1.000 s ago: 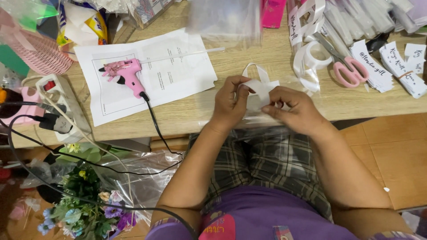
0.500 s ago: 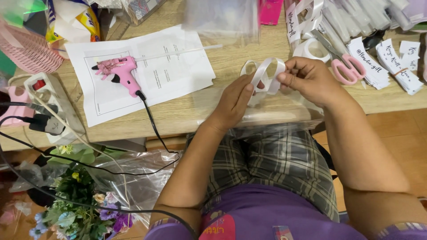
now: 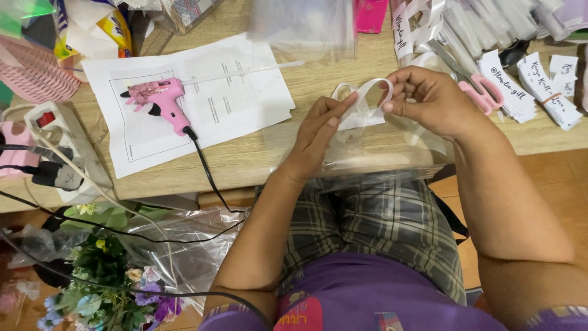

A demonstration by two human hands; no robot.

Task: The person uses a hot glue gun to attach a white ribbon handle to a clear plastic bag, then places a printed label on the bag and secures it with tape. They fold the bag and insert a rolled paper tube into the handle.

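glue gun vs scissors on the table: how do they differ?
The pink glue gun lies in full view on white paper; the scissors lie on bare wood, partly hidden behind the right hand. The glue gun trails a black cord; the scissors have none. Both have pink on them, and neither hand touches them.

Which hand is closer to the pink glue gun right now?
Left. The left hand is at the ribbon, right of the glue gun across the paper. The right hand holds the ribbon's far side, farther away.

Single head-worn view, looking steeply down, close over wooden table (image 3: 257, 159) edge and lap
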